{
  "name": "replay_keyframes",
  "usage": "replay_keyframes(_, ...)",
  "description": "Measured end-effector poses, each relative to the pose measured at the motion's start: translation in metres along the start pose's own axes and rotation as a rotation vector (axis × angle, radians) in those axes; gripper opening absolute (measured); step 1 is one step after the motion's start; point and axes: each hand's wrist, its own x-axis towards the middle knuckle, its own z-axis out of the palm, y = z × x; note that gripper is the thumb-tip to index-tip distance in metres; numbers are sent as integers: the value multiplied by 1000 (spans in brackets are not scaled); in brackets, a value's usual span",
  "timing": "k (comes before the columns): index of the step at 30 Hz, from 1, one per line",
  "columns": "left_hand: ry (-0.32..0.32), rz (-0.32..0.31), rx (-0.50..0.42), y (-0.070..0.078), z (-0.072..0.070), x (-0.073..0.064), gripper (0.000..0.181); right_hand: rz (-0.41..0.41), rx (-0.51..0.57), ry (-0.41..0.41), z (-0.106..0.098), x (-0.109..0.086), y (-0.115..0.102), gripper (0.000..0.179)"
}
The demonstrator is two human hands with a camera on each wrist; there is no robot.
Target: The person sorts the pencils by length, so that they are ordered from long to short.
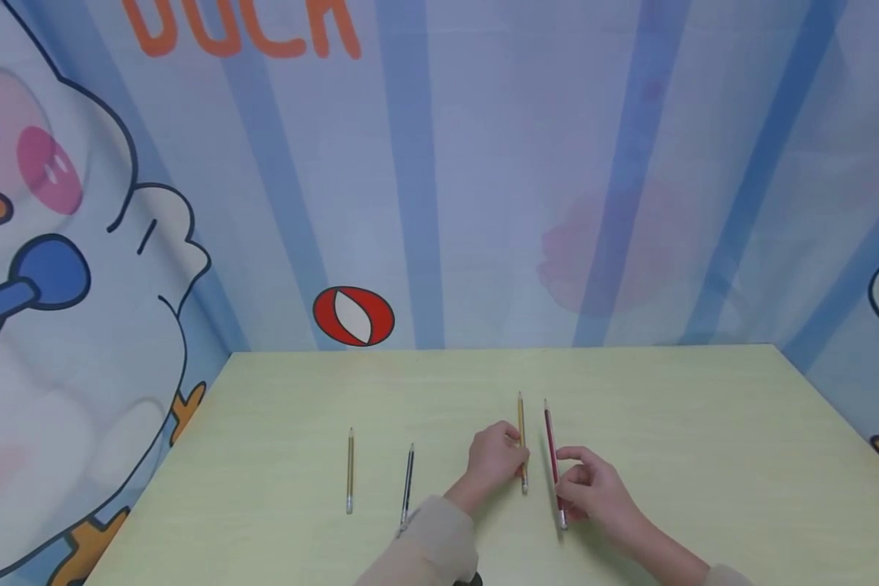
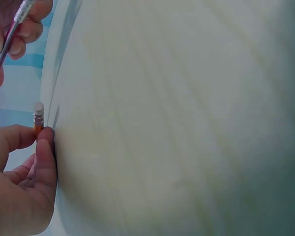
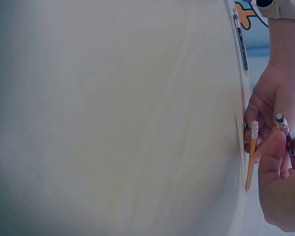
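Near the table's middle, my left hand (image 1: 496, 457) pinches a yellow-orange pencil (image 1: 522, 419) near its eraser end. In the left wrist view, the thumb and a fingertip of the left hand (image 2: 27, 182) meet just below its metal band. To the right, my right hand (image 1: 599, 492) holds a dark red pencil (image 1: 549, 427) between thumb and fingers, tip pointing away. The right wrist view shows the dark red pencil's eraser end (image 3: 280, 118) sticking up beside the yellow-orange pencil (image 3: 251, 157). Both pencils stand roughly side by side, a small gap apart.
On the left of the pale yellow table (image 1: 264, 488) lies another yellow pencil (image 1: 350, 472). A dark pencil (image 1: 408, 480) lies nearer the left sleeve, which covers its lower end. Behind the table hangs a blue cartoon-printed backdrop (image 1: 483, 163).
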Motion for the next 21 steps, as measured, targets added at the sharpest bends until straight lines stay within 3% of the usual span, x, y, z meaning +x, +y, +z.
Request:
replay_keyframes(11,-1,-7,72,2,3,1,20,16,-11,22,-3,0,-1,46)
replay_keyframes(21,-8,25,59,0,2,1,20,-13,-99,29,-11,16,-4,44)
